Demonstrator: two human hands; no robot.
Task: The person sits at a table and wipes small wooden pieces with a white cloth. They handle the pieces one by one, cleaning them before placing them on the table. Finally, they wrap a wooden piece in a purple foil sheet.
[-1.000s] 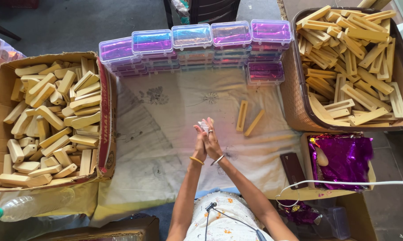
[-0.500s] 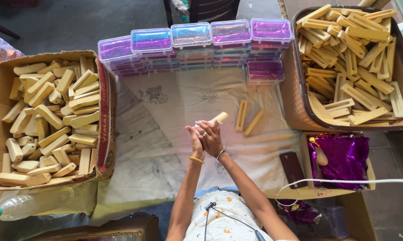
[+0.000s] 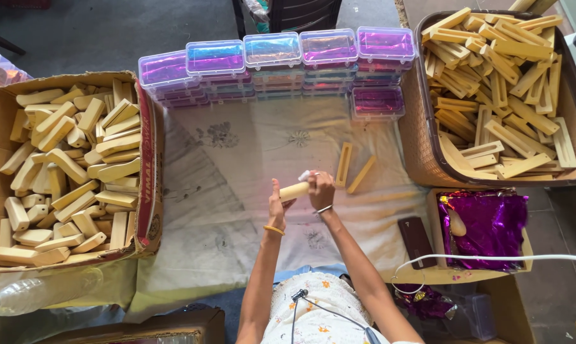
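Pale cloth [image 3: 237, 159] covers the floor. At its left edge a cardboard box [image 3: 149, 165] holds cream wooden blocks, and at its right edge a brown basket [image 3: 422, 140] holds flat wooden pieces. Clear plastic cases [image 3: 275, 57] with purple contents line the far edge. Purple foil [image 3: 485, 223] fills a shallow box near the right corner. Two wooden strips [image 3: 351, 169] lie mid-cloth. Just beside them, the left hand [image 3: 276, 207] and right hand [image 3: 321, 188] both close around a wooden block [image 3: 294, 190] raised above the cloth's middle.
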